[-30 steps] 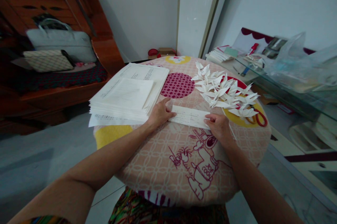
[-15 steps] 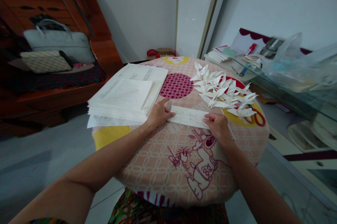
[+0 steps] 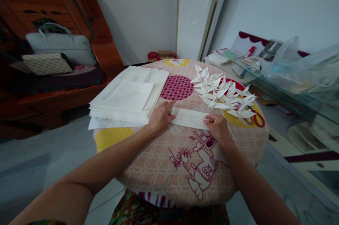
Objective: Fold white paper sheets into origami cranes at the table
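A narrow folded strip of white printed paper (image 3: pixel 189 117) lies flat on the round table's patterned cloth (image 3: pixel 169 168). My left hand (image 3: pixel 161 115) rests on its left end with the fingers stretched out flat. My right hand (image 3: pixel 217 126) presses the strip's right end with curled fingertips. Just behind the strip lie several folded white paper cranes (image 3: pixel 224 94), partly covering red-handled scissors (image 3: pixel 254 120).
A thick stack of white sheets (image 3: pixel 129 98) fills the table's left side and overhangs its edge. A glass-topped counter (image 3: pixel 288 87) with plastic bags and books stands to the right. A wooden bench (image 3: pixel 60 77) with bags is at left, a white appliance (image 3: pixel 194 13) behind.
My left hand's fingers have stretched out and slid a little along the strip's left end. The right hand stays at the right end. The view shifted slightly.
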`<state>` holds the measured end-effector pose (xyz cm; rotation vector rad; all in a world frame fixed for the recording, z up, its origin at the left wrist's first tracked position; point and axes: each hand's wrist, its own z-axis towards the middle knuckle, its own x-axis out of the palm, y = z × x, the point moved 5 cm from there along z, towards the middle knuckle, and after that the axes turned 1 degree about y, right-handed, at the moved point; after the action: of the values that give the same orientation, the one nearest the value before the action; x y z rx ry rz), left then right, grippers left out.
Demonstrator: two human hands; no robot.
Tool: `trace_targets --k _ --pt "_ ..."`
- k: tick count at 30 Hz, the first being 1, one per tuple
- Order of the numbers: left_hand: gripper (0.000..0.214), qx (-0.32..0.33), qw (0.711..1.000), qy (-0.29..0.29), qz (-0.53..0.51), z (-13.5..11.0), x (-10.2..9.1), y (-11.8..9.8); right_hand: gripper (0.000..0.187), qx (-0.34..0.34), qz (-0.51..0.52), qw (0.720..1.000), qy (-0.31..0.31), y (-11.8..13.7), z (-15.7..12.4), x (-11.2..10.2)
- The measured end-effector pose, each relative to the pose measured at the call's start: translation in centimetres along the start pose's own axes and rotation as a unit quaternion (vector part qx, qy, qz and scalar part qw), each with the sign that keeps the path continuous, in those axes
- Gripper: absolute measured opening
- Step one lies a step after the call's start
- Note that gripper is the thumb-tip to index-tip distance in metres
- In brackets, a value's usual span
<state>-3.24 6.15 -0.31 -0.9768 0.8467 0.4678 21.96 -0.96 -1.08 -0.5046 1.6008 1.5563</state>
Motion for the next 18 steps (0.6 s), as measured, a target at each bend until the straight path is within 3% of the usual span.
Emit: trace_targets --k 2,6,10,18 --pt "0.061 0.105 0.994 -0.011 0.003 0.1 0.3 -0.6 0.028 0.002 0.001 1.000 0.000 0.0 0.0 0.1" --pt "0.051 0.238 0.965 0.108 -0.010 0.2 1.7 -1.1 0.027 0.013 -0.004 1.000 -0.007 -0.1 0.1 0.1" --pt "0.054 0.284 0.942 0.179 0.007 0.0 2.0 -1.4 0.026 0.025 -0.005 1.000 -0.005 -0.1 0.1 0.2" --pt "0.040 0.301 0.926 0.194 0.121 -2.0 2.5 -3.6 0.023 0.010 -0.046 0.999 -0.005 -0.5 0.0 -0.2"
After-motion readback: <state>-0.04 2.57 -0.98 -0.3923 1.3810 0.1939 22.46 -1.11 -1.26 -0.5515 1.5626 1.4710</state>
